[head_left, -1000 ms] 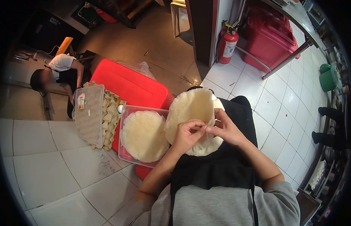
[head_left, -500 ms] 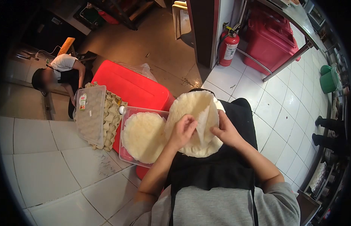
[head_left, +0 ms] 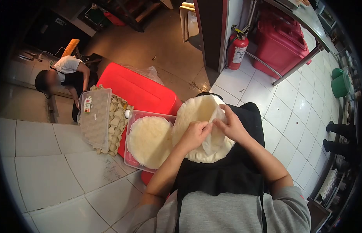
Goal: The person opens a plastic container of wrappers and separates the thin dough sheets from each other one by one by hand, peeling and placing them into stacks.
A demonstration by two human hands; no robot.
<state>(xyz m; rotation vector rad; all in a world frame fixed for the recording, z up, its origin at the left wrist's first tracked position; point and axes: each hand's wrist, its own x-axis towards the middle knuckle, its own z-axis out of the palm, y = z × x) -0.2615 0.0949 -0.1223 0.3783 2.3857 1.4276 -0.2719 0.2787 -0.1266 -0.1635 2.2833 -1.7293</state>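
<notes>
A stack of thin round wrapper sheets rests on the black apron over my lap. One pale sheet is partly lifted and folded up from it. My left hand is closed on the near side of this sheet, its thumb and index finger pinching the edge. My right hand grips the same sheet from the right, thumb close to the left fingertips. Left of my lap, more round wrapper sheets lie flat in a shallow clear plastic container.
A red box stands behind the container. Egg trays and a clear plastic lid lean at its left. Another person bends down at far left. A fire extinguisher and red bin are ahead right.
My left hand has moved right and up, bringing its fingers against the sheet's edge. My right hand has risen slightly, and both hands now meet at the lifted sheet.
</notes>
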